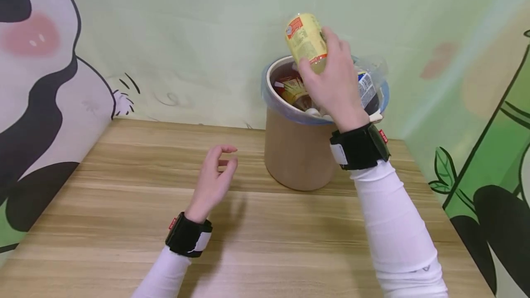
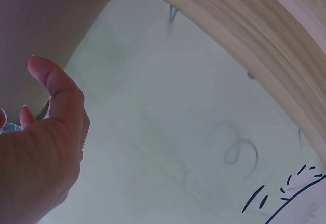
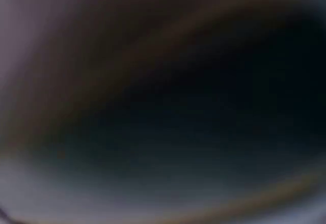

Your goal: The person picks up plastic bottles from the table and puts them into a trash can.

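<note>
My right hand (image 1: pixel 334 79) grips a bottle with a yellow and red label (image 1: pixel 305 38) and holds it tilted over the mouth of a brown trash bin (image 1: pixel 299 151). Thumb and fingers lie on opposite sides of the bottle. A bluish liner bag (image 1: pixel 271 98) is folded over the bin's rim. Inside are a yellow-and-red package (image 1: pixel 293 90) and a clear plastic package with a barcode label (image 1: pixel 366 87). My left hand (image 1: pixel 212 180) hangs left of the bin, fingers loosely bent and holding nothing; the left wrist view also shows this hand (image 2: pixel 53 127). The right wrist view is dark and blurred.
The bin stands on a wood-grain table (image 1: pixel 136 187) near its back edge. Behind it is a pale green wall (image 1: pixel 186 49) with printed pandas and leaves. Black bands (image 1: pixel 360 147) are strapped round both wrists, over white sleeves (image 1: pixel 397 224).
</note>
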The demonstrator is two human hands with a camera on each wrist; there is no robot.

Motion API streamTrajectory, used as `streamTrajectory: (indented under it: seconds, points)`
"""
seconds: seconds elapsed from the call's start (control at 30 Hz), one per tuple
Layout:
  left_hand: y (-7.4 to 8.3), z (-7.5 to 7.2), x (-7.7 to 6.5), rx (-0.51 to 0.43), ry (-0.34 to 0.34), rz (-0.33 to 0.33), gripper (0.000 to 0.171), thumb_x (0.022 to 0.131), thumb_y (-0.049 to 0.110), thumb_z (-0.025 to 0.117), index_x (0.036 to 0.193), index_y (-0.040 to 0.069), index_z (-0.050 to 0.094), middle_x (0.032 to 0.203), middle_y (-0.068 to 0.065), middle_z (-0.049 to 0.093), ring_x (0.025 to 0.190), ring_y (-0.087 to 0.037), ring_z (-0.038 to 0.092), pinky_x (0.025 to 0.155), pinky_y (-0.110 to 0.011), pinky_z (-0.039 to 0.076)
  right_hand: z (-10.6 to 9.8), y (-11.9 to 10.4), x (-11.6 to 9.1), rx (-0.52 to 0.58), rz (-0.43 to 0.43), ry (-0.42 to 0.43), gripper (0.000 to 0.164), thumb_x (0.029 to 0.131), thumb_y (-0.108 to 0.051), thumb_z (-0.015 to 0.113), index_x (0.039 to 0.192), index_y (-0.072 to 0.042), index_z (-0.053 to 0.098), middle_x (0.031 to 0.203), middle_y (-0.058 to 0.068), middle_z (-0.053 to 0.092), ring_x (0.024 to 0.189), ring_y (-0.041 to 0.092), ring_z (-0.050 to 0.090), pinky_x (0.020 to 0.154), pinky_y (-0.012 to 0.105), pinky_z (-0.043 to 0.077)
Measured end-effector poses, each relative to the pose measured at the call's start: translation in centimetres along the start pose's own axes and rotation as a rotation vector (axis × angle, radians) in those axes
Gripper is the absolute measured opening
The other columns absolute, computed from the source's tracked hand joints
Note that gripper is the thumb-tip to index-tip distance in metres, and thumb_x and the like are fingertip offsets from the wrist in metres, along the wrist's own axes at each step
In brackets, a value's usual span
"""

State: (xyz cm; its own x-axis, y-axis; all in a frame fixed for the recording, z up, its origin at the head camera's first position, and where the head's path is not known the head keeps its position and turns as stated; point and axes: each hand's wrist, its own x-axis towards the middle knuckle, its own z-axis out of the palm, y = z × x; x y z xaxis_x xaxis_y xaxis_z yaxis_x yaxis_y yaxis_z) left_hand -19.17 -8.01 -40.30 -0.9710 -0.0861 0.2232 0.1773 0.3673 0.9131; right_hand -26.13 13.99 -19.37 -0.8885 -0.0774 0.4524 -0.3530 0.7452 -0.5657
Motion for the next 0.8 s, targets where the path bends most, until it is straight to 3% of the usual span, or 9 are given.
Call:
streamTrajectory:
  seconds: [0.17, 0.4, 0.6, 0.8]
  points:
    - [0.1, 0.0, 0.0, 0.007, -0.004, 0.002, 0.029, 0.102, 0.019, 0.053, 0.129, 0.01, 0.057, 0.138, -0.011, 0.053, 0.113, -0.035, 0.062, 0.092, -0.048, 0.056, -0.2, 0.7, 0.1, -0.127, 0.052, -0.048, 0.068, 0.097, -0.044, 0.047, 0.158, -0.016, 0.032, 0.158, 0.016, 0.035, 0.136, 0.039, 0.042, 0.11, 0.054, 0.038]
    - [0.2, 0.0, -0.1, 0.011, -0.014, 0.0, 0.03, 0.101, 0.018, 0.053, 0.129, 0.008, 0.057, 0.138, -0.011, 0.052, 0.113, -0.035, 0.062, 0.092, -0.048, 0.056, 0.1, 1.4, -0.5, -0.156, 0.04, -0.102, 0.06, 0.096, -0.036, 0.052, 0.15, -0.01, 0.046, 0.153, 0.02, 0.041, 0.136, 0.039, 0.041, 0.111, 0.054, 0.038]
    - [0.2, 0.0, -0.1, 0.015, -0.016, -0.004, 0.029, 0.101, 0.018, 0.053, 0.129, 0.01, 0.057, 0.138, -0.011, 0.052, 0.113, -0.034, 0.063, 0.092, -0.048, 0.056, -0.5, 1.4, -1.2, -0.165, 0.068, -0.115, 0.062, 0.095, -0.037, 0.053, 0.152, -0.014, 0.044, 0.159, 0.018, 0.034, 0.142, 0.04, 0.032, 0.116, 0.057, 0.031]
    - [0.3, -0.1, -0.1, 0.018, -0.017, 0.005, 0.03, 0.101, 0.018, 0.053, 0.129, 0.009, 0.056, 0.139, -0.012, 0.051, 0.114, -0.034, 0.062, 0.093, -0.048, 0.056, -0.9, 1.2, -2.7, -0.094, 0.003, -0.046, 0.056, 0.094, -0.032, 0.055, 0.146, -0.011, 0.052, 0.153, 0.018, 0.041, 0.138, 0.038, 0.036, 0.108, 0.054, 0.037]
